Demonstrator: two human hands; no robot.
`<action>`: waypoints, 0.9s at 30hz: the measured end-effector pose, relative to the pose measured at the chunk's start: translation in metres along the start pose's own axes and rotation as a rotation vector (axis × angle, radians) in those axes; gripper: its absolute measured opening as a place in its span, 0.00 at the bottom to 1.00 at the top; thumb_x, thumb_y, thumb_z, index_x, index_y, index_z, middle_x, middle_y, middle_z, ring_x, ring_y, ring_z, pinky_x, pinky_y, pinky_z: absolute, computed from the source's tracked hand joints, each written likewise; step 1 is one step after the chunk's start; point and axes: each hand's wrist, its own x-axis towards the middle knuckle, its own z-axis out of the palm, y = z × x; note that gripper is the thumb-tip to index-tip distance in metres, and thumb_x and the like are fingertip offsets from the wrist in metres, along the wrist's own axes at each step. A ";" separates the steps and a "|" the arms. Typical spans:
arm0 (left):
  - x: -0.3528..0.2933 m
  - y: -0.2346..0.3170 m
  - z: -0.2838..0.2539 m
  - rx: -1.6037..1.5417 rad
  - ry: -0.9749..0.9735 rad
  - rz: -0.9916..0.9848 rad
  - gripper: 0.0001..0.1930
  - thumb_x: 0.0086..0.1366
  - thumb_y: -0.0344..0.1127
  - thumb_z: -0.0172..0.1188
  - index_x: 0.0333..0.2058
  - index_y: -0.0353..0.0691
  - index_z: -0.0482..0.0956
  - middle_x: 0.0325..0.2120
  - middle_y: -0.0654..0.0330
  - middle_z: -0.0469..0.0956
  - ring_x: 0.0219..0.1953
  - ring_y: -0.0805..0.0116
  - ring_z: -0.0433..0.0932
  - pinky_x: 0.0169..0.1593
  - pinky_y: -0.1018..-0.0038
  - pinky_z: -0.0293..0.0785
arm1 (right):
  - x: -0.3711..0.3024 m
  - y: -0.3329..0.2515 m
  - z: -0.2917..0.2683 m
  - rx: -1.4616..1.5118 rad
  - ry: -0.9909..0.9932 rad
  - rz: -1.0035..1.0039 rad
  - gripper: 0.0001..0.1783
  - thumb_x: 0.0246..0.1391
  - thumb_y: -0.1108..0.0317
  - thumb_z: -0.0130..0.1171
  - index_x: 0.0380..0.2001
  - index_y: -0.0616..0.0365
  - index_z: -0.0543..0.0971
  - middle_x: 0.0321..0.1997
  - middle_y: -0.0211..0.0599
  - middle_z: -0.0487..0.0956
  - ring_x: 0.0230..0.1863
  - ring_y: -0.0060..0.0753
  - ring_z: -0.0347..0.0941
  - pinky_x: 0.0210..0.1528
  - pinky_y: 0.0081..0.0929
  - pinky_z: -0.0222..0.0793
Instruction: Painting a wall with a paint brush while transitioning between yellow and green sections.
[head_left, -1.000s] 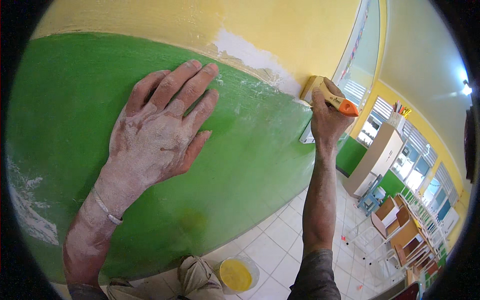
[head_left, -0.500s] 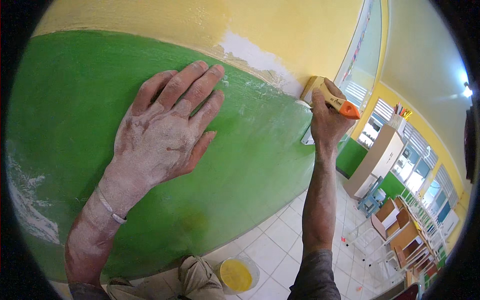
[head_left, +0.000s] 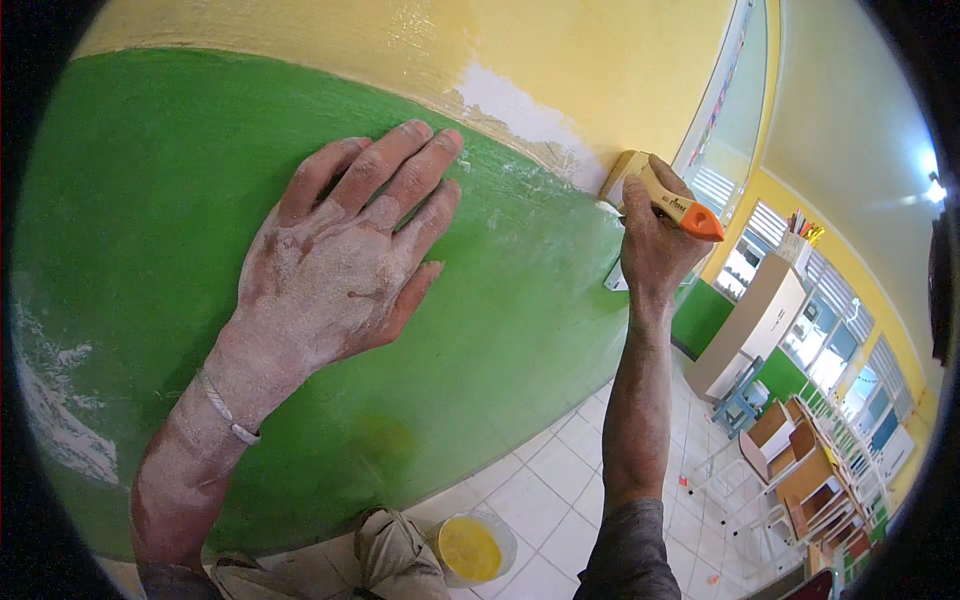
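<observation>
My left hand, coated in pale dust, rests flat on the green lower part of the wall, fingers stretched toward the yellow band above. In my right hand is a wide paintbrush with a pale handle and an orange tip. Its bristle end meets the wall at the border of yellow and green. A bare whitish patch lies along that border, left of the brush. The brush's far side is partly hidden by my fingers.
On the tiled floor by my knee stands a tub of yellow paint. Further right are a tall cabinet, a blue stool and several chairs and desks. A whitish scuffed patch marks the wall at left.
My left hand appears slightly further right in the view, still on the green wall. The brush in my right hand stays at nearly the same spot.
</observation>
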 end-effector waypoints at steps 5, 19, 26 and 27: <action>0.000 -0.001 -0.001 -0.005 0.002 0.005 0.28 0.55 0.45 0.66 0.54 0.46 0.75 0.67 0.62 0.60 0.69 0.61 0.56 0.68 0.59 0.54 | -0.002 -0.004 0.003 0.067 0.011 -0.018 0.18 0.52 0.72 0.65 0.46 0.68 0.82 0.42 0.49 0.83 0.39 0.30 0.81 0.42 0.25 0.79; -0.001 -0.001 0.002 -0.020 0.052 0.019 0.22 0.58 0.44 0.62 0.50 0.42 0.78 0.65 0.60 0.63 0.68 0.64 0.58 0.69 0.62 0.54 | -0.004 -0.019 0.004 0.024 -0.009 -0.032 0.17 0.52 0.72 0.66 0.46 0.65 0.82 0.43 0.47 0.83 0.40 0.29 0.81 0.42 0.24 0.79; 0.000 -0.002 0.001 -0.024 0.046 0.023 0.22 0.59 0.45 0.62 0.50 0.43 0.77 0.64 0.60 0.64 0.68 0.65 0.58 0.69 0.62 0.53 | -0.007 -0.034 0.000 0.140 -0.013 -0.029 0.18 0.54 0.71 0.66 0.47 0.68 0.81 0.43 0.48 0.82 0.39 0.31 0.81 0.41 0.25 0.80; 0.000 -0.002 0.001 -0.032 0.055 0.022 0.22 0.59 0.45 0.62 0.50 0.43 0.77 0.64 0.60 0.64 0.68 0.65 0.57 0.69 0.62 0.53 | -0.008 -0.039 -0.006 0.140 -0.011 -0.030 0.18 0.54 0.71 0.66 0.47 0.68 0.81 0.43 0.48 0.82 0.39 0.31 0.81 0.41 0.25 0.80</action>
